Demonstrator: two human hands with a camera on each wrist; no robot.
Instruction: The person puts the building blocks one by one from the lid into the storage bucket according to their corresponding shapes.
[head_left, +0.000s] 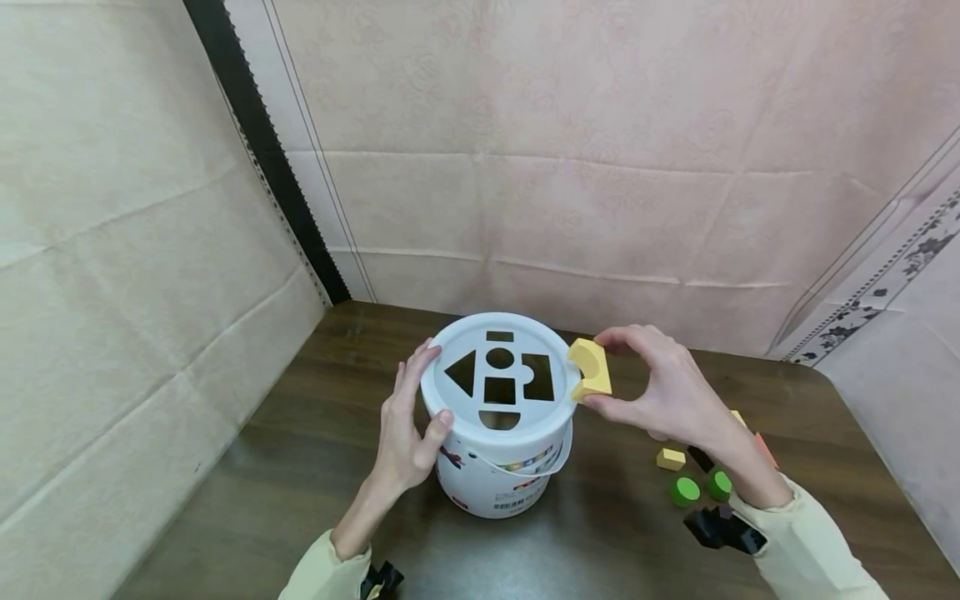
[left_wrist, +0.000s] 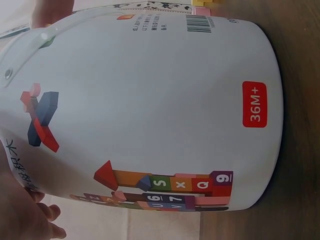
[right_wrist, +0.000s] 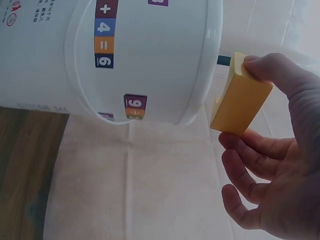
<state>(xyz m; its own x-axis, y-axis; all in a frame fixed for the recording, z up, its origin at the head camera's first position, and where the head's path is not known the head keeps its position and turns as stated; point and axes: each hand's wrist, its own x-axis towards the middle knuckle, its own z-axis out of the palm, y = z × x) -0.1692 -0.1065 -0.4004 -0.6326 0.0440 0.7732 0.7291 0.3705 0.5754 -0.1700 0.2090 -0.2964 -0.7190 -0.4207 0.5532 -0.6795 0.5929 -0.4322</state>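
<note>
Your right hand [head_left: 667,392] pinches a yellow arch block [head_left: 591,369] between thumb and fingertips, fingers curled round it, held in the air just beside the right rim of the white bucket [head_left: 498,467], level with its lid [head_left: 450,400]. In the right wrist view the block [right_wrist: 240,95] sits clear of the bucket wall [right_wrist: 150,55], not touching. Your left hand [head_left: 405,425] grips the bucket's left side, fingers over the lid edge, thumb pressed on the wall. The lid has cut-out shape holes: triangle, circle, square, rectangle, half-round. The bucket stands upright on the dark wooden table [head_left: 300,433]. Right of the bucket, under your right forearm, lie loose blocks: a small yellow block [head_left: 671,458], two green cylinders [head_left: 685,491], a black piece [head_left: 701,457].
</note>
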